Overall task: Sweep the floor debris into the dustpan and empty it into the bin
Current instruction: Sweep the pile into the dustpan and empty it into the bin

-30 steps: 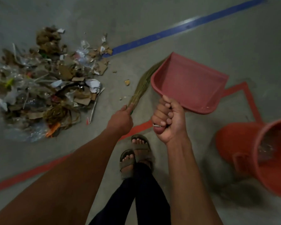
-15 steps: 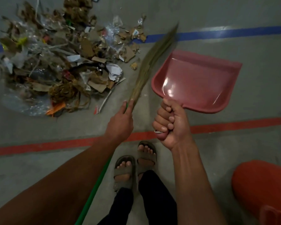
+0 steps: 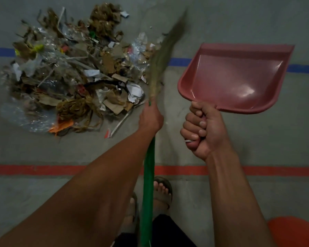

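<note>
Bare concrete floor lies lower right of the debris pile. My left hand grips the broom beside it; my right hand fists the pink dustpan handle, centre right.

— What's in each hand?

— The left hand grips a broom where its green handle meets the grass bristles, which are blurred. The right hand is clenched round the handle of a pink dustpan, held up off the concrete floor with nothing in it.

— And the rubbish?

— A debris pile of cardboard scraps, torn paper and clear plastic lies left of the broom, across a blue floor line. A red floor line runs nearer the sandalled feet. An orange bin edge shows bottom right.
</note>
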`<state>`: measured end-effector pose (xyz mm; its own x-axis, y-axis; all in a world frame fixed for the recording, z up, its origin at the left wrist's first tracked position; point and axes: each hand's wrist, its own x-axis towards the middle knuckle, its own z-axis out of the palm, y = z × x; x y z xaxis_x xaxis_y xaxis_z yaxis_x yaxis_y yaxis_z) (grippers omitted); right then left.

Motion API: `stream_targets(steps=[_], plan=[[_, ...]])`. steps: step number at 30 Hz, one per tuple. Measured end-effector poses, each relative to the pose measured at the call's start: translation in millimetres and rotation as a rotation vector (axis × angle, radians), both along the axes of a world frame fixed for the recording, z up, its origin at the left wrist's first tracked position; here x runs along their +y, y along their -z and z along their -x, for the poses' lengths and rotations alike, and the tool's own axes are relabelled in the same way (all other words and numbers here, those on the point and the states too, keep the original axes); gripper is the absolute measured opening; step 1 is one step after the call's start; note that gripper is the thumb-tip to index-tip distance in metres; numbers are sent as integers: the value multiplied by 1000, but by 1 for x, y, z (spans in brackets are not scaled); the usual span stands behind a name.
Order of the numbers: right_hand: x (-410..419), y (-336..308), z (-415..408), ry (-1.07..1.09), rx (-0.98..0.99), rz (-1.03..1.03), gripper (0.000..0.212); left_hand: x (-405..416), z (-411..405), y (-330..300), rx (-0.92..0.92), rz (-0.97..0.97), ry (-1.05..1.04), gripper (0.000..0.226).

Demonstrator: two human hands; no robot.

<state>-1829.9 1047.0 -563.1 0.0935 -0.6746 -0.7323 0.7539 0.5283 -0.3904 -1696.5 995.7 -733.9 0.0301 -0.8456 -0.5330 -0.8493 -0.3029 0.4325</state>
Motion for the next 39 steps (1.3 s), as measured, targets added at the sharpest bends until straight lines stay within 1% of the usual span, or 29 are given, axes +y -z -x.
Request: stream_targets(steps=[3, 8, 10, 13, 16, 18, 20, 21, 23, 27, 31, 36, 39], plan=[[2, -2, -7, -44, -3, -13, 34, 8, -34, -16, -51, 26, -79, 80], [14, -2, -23, -81, -5, -57, 33, 28, -71, -38, -81, 60, -154, 68], [18, -3, -27, -104, 15, -69, 33, 39, -72, -44, -63, 111, -142, 66], [23, -5, -29, -113, 36, -74, 34, 57, -62, -49, -20, 173, -41, 67], [28, -8, -30, -100, 55, -82, 34, 72, -45, -45, 2, 97, 85, 74], [31, -9, -30, -94, 64, -83, 34, 77, -36, -42, 11, -18, 203, 80], [35, -11, -31, -97, 75, -83, 35, 82, -36, -42, -16, -142, 323, 82], [37, -11, -32, -98, 79, -80, 35, 84, -39, -42, -38, -188, 357, 82], [40, -13, -34, -106, 87, -77, 34, 86, -51, -41, -67, -212, 336, 80], [46, -17, -44, -135, 87, -61, 34, 86, -89, -41, -143, -168, 168, 84], [53, -22, -50, -141, 70, -54, 34, 95, -123, -51, -180, -77, 79, 84], [61, -28, -49, -164, 92, -43, 34, 109, -136, -63, -152, 5, 89, 76], [63, -29, -42, -181, 114, -48, 33, 117, -132, -68, -75, 94, 147, 70]])
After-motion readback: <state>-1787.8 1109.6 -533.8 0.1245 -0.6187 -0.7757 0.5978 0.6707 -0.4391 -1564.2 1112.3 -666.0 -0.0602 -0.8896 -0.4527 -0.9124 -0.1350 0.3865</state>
